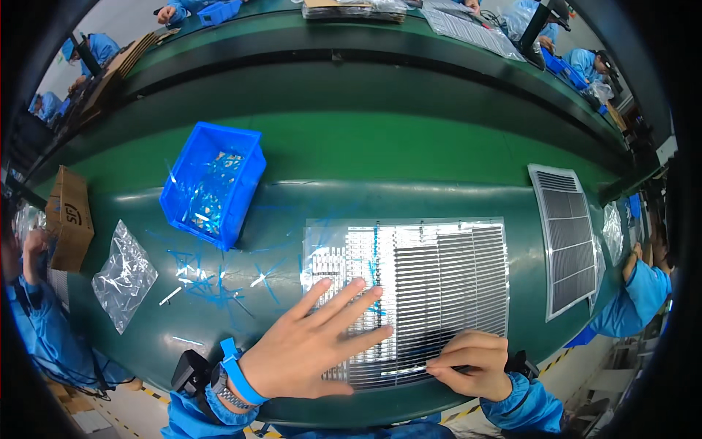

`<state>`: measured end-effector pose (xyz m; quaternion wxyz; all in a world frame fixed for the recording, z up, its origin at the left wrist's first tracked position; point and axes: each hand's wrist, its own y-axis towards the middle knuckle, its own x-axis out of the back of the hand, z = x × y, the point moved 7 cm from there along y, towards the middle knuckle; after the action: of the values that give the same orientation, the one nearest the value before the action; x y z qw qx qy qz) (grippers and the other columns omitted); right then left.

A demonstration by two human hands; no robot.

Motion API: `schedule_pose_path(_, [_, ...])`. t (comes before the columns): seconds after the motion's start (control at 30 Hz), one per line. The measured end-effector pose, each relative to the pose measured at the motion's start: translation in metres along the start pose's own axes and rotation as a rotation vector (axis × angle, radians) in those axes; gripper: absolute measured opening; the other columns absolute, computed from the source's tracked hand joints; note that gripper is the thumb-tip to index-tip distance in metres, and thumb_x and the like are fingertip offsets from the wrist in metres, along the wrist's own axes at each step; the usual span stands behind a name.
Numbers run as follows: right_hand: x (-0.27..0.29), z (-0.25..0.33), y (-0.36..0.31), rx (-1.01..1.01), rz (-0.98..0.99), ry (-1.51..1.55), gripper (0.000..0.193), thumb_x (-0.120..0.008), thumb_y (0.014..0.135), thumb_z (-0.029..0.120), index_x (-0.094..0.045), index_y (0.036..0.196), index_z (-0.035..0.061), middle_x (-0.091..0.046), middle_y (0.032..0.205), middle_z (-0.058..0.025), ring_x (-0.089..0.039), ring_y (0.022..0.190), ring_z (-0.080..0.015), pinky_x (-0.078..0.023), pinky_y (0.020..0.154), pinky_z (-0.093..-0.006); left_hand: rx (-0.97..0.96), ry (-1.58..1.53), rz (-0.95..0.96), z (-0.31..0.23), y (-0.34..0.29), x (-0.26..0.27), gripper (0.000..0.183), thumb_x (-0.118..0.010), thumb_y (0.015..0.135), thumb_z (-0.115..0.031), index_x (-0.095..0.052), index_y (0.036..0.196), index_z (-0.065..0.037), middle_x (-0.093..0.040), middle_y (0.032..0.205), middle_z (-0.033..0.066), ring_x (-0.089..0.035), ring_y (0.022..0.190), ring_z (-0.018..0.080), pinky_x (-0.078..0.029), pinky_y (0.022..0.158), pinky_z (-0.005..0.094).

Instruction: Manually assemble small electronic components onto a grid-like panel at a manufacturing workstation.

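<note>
A clear plastic sheet with rows of dark and silvery strips lies flat on the green table. My left hand rests over its lower left part, palm down with fingers spread, holding nothing. A blue band and a metal watch circle that wrist. At the sheet's lower edge my right hand is closed in a pinch, thumb and forefinger at the end of a thin pale strip. Blue slivers lie on the sheet just above my left fingertips.
A blue bin with small pieces stands at the back left. Blue and white scraps litter the table beside a clear plastic bag. Another striped sheet lies right, a cardboard box left. People in blue work around.
</note>
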<state>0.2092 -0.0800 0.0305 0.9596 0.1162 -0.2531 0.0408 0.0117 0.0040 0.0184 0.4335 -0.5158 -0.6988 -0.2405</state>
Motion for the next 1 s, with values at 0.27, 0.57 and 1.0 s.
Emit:
schedule_pose_path(0.27, [0.004, -0.011, 0.013, -0.106, 0.017, 0.043, 0.013, -0.086, 0.077, 0.007, -0.082, 0.089, 0.0059, -0.072, 0.078, -0.0068, -0.068, 0.066, -0.0165, -0.053, 0.058, -0.0282, 0.034, -0.022, -0.081, 0.011, -0.005, -0.005, 0.084, -0.081, 0.07, -0.06, -0.054, 0.147, -0.035, -0.034, 0.165, 0.0061, -0.029, 0.153, 0.0268, -0.017, 0.124, 0.0535])
schedule_pose_path(0.57, [-0.01, -0.013, 0.02, -0.175, 0.073, 0.124, 0.014, -0.087, 0.077, 0.006, -0.081, 0.09, 0.0054, -0.073, 0.08, -0.0075, -0.069, 0.067, -0.0161, -0.054, 0.06, -0.0276, 0.036, -0.066, -0.116, 0.016, -0.006, -0.004, 0.084, -0.084, 0.069, -0.056, -0.055, 0.146, -0.036, -0.033, 0.165, 0.0061, -0.029, 0.153, 0.0266, -0.014, 0.124, 0.0535])
schedule_pose_path(1.0, [-0.039, -0.011, 0.007, -0.033, 0.081, -0.061, 0.019, -0.09, 0.07, 0.008, -0.082, 0.088, 0.0089, -0.068, 0.074, -0.0039, -0.064, 0.06, -0.0139, -0.05, 0.053, -0.0266, -0.039, -0.107, -0.106, 0.007, -0.023, 0.0, 0.07, -0.08, 0.079, -0.047, -0.061, 0.14, -0.017, -0.04, 0.16, 0.0099, -0.03, 0.153, 0.0282, -0.019, 0.125, 0.0534])
